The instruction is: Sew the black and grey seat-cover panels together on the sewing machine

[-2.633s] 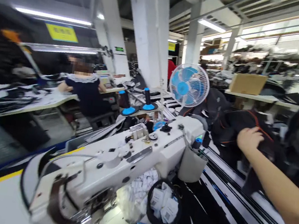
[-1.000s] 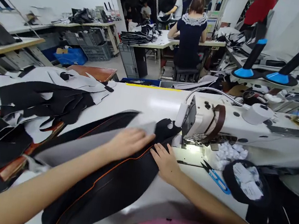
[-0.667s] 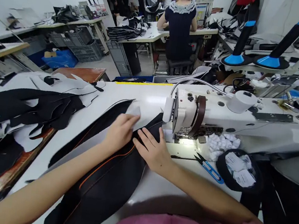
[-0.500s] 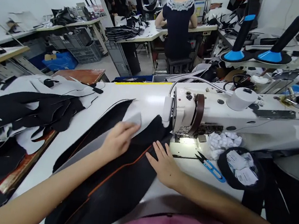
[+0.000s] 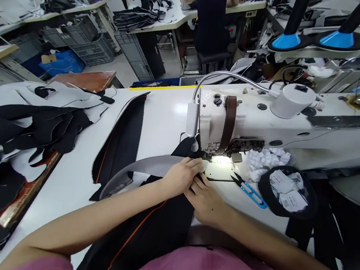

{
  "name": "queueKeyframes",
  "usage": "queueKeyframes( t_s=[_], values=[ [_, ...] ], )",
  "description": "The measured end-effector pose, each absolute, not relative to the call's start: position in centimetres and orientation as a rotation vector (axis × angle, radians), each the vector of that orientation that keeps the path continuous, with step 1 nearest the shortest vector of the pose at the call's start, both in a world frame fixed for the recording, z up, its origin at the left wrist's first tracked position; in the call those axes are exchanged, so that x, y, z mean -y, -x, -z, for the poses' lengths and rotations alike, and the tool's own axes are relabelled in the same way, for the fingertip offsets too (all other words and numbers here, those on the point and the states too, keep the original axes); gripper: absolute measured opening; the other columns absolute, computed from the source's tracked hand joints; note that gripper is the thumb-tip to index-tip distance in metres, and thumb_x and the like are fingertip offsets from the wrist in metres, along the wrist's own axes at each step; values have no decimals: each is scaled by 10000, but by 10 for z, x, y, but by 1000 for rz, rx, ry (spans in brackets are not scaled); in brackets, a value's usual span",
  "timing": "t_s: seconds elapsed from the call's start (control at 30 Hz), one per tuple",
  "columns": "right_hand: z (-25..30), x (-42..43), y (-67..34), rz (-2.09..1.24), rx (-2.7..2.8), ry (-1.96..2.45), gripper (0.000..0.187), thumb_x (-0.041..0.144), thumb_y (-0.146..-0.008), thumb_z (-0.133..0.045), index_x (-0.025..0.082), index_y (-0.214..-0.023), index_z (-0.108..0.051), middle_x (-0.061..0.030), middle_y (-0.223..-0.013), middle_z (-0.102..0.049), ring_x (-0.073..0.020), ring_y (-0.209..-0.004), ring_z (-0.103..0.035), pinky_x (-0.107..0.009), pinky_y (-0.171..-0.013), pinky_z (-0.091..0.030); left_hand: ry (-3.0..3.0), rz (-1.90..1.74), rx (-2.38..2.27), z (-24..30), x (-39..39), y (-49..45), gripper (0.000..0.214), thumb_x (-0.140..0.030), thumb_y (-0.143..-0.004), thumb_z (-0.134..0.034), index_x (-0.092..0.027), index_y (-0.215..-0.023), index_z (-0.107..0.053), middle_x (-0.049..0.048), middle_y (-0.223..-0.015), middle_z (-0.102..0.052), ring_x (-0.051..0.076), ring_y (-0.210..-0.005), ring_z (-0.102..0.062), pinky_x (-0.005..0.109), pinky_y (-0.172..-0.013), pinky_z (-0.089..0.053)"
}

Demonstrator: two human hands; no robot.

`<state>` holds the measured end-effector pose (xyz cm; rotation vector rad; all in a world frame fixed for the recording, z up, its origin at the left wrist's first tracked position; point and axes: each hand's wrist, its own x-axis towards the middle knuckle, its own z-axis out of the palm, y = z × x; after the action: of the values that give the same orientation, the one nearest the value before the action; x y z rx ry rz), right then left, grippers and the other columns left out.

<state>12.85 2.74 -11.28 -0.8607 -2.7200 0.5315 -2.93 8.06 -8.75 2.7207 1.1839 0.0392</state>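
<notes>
My left hand [image 5: 181, 176] is closed with its fingertips pinching the edge of a fabric piece, whose curved grey band [image 5: 149, 164] runs out to the left beneath my wrist. Against it, my right hand [image 5: 208, 200] closes its fingers on the edge of the black fabric [image 5: 149, 233], which has an orange line of stitching and hangs toward my lap. Both hands meet just left of the lit needle plate [image 5: 220, 171] of the white sewing machine [image 5: 252, 118]. The fingertips partly hide the edges they hold. Another black panel [image 5: 122, 140] lies flat further left.
Blue-handled thread snips [image 5: 250, 193] lie right of the needle plate, beside white scraps [image 5: 268, 161] and a black round holder [image 5: 269, 201] with labels. Black and white cut pieces [image 5: 33, 132] are piled at left. A person [image 5: 211, 18] sits at a table ahead.
My left hand has moved right and down to meet my right hand, drawing the grey-banded fabric along. My right hand's spread fingers have closed. The view has tilted slightly downward.
</notes>
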Motion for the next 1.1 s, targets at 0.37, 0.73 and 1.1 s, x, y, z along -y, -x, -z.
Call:
queueKeyframes(
  t_s=[0.37,0.73,1.1],
  values=[
    [113,-32,-136,-594,2690,836,563,138,-771,-495,68,-1330,-500,-233,-1333,-498,-342,-1347,-344,-555,-1129,-217,-2697,147,-1407,85,-78,16,439,-137,-903,-448,-146,-1340,-483,120,-1422,-473,221,-1067,-537,318,-851,-522],
    [107,-40,-146,-631,2657,898,523,110,-783,-482,81,-1302,-538,-212,-1297,-546,-319,-1332,-367,-545,-1131,-235,-2677,85,-1393,92,-88,6,418,-133,-907,-410,-113,-1318,-487,143,-1345,-519,245,-1181,-504,354,-926,-457],
    [108,-46,-158,-649,2685,889,540,103,-776,-459,89,-1310,-534,-197,-1328,-533,-300,-1367,-331,-522,-1151,-209,-2646,147,-1379,83,-92,-5,390,-141,-898,-425,-108,-1277,-511,144,-1264,-561,250,-1121,-522,366,-927,-441]
  ],
)
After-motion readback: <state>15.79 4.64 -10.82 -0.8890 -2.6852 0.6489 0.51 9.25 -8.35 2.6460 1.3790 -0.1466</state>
